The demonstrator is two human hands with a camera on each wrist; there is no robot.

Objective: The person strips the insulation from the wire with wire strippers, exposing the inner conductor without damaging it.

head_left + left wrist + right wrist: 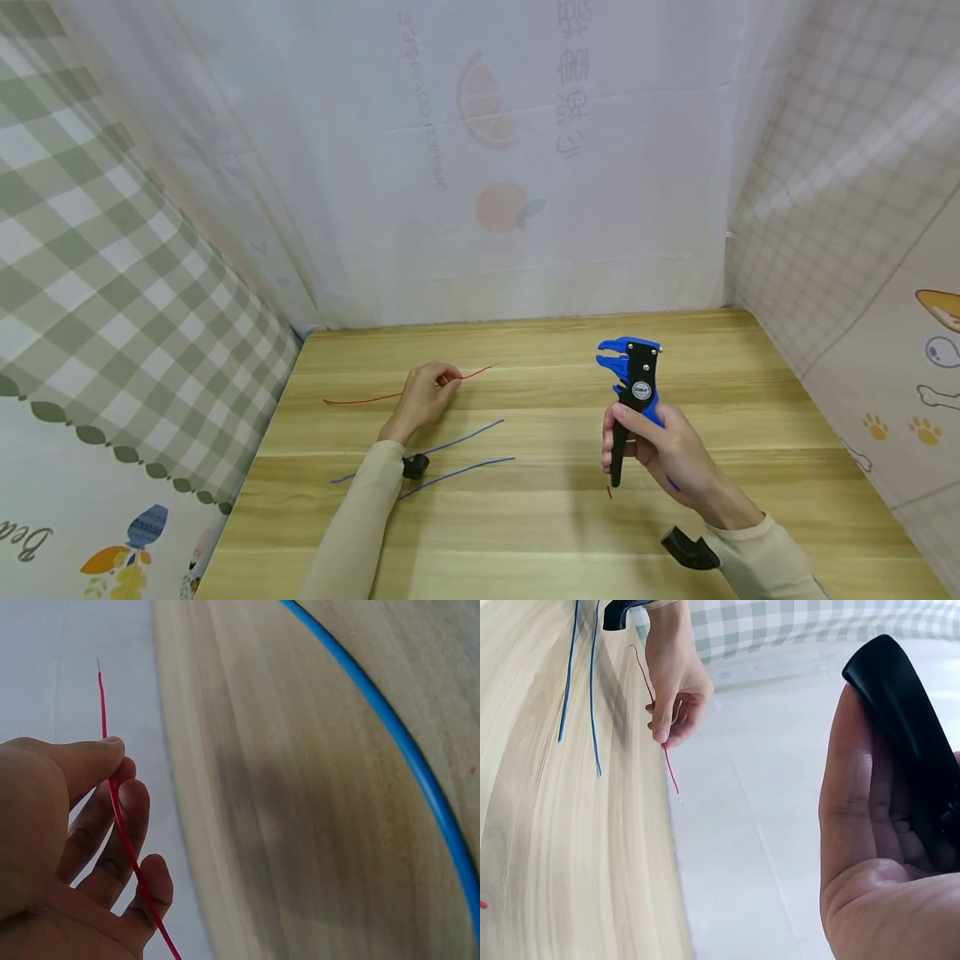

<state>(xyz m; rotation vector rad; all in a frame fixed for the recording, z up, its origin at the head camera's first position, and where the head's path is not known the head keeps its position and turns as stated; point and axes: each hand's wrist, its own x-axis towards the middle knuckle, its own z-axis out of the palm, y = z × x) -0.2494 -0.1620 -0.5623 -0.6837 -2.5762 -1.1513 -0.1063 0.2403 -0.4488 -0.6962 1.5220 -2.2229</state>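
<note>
My left hand (429, 396) pinches a thin red wire (363, 401) between thumb and forefinger. In the left wrist view the tip of the red wire (103, 712) beyond the thumb shows a short bare end, and its rest hangs past the other fingers. My right hand (678, 460) grips a blue and black wire stripper (642, 367) by its handles, upright, with its blue jaws apart and pointing left. Nothing lies between those jaws. The right wrist view shows the black handle (904, 712) up close. The stripper and the red wire are well apart.
Two blue wires, a farther one (468, 435) and a nearer one (465, 470), lie on the wooden table (525, 542) by the left forearm. A small red piece (609, 492) lies below the stripper. Printed cloth walls (360, 208) enclose the back and sides.
</note>
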